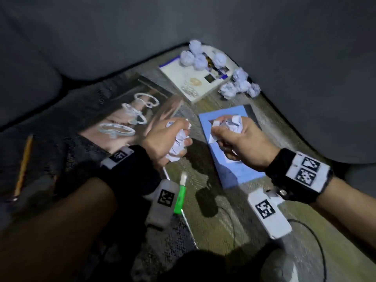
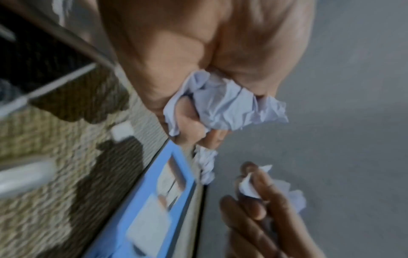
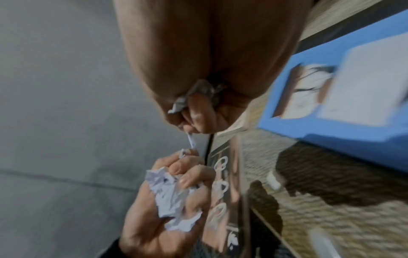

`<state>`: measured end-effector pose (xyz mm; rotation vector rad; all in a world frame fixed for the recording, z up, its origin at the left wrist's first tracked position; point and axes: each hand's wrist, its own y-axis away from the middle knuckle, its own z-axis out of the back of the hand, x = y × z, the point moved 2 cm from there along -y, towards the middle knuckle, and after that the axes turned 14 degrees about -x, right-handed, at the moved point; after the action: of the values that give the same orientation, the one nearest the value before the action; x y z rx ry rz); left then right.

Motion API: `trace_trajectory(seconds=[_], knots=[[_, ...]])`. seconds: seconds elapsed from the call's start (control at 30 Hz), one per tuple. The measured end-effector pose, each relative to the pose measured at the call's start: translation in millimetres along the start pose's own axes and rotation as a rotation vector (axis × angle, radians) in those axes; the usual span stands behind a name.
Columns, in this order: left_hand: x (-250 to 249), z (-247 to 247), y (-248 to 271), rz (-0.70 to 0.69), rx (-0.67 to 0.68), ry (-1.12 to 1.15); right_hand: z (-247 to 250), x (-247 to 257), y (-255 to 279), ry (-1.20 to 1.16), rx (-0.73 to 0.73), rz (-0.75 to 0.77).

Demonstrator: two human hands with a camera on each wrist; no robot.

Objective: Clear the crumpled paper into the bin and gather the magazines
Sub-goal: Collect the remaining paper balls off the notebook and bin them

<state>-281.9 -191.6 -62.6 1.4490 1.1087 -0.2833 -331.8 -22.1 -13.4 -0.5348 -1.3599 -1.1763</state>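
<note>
My left hand (image 1: 162, 142) grips a crumpled white paper ball (image 1: 177, 144), seen close up as the paper ball (image 2: 229, 108). My right hand (image 1: 240, 143) grips another crumpled paper ball (image 1: 232, 124) above the blue magazine (image 1: 236, 169). A dark magazine (image 1: 126, 112) with white script lies at the left, and a white magazine (image 1: 193, 80) lies farther back. Several loose paper balls (image 1: 195, 55) sit on the white magazine's far end, and more paper balls (image 1: 238, 84) sit to its right. No bin is in view.
The magazines lie on a woven mat (image 1: 213, 226) beside a grey sofa (image 1: 284, 47). A pencil (image 1: 24, 165) lies at the left, a green marker (image 1: 180, 198) between my wrists, and a black cable (image 1: 317, 237) loops at the lower right.
</note>
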Motion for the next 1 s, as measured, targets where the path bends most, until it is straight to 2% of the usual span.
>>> trace_trajectory(seconds=[0.13, 0.23, 0.3, 0.4, 0.5, 0.57, 0.63, 0.67, 0.7, 0.77, 0.87, 0.93, 1.0], knots=[[-67.1, 89.4, 71.7, -0.175, -0.167, 0.189, -91.5, 85.3, -15.0, 0.037, 0.251, 0.117], [-96.1, 172.1, 132.4, -0.299, -0.313, 0.331, -193.5, 143.3, -10.3, 0.033, 0.455, 0.200], [-107.9, 230.4, 171.2, -0.353, -0.456, 0.382, -268.9, 174.7, -0.4, 0.027, 0.562, 0.242], [-118.6, 310.5, 224.5, -0.392, -0.626, 0.501, -375.0, 207.4, 21.5, 0.017, 0.644, 0.267], [-128.1, 373.8, 273.5, -0.535, -0.795, 0.561, -460.4, 228.0, 51.9, -0.015, 0.693, 0.237], [-135.1, 411.6, 302.5, -0.579, -1.062, 0.475, -499.8, 233.1, 64.8, 0.006, 0.682, 0.200], [-138.1, 458.2, 327.4, -0.606, -1.447, 0.147, -531.1, 232.5, 69.4, 0.055, 0.630, 0.209], [-138.1, 479.9, 336.6, -0.601, -1.587, -0.045, -545.1, 232.5, 69.8, 0.083, 0.594, 0.249], [-134.2, 501.1, 340.5, -0.577, -1.662, -0.191, -556.7, 233.3, 72.1, 0.140, 0.559, 0.326], [-118.5, 534.6, 334.5, -0.427, -1.646, -0.448, -581.0, 232.6, 78.5, 0.287, 0.505, 0.511], [-94.0, 560.6, 309.4, -0.174, -1.410, -0.708, -619.3, 227.5, 93.9, 0.495, 0.535, 0.762], [-88.6, 573.5, 293.4, -0.098, -1.333, -0.748, -645.0, 222.4, 104.8, 0.634, 0.587, 0.906], [-91.6, 574.3, 284.5, -0.047, -1.325, -0.620, -668.0, 211.4, 109.9, 0.805, 0.636, 0.947]])
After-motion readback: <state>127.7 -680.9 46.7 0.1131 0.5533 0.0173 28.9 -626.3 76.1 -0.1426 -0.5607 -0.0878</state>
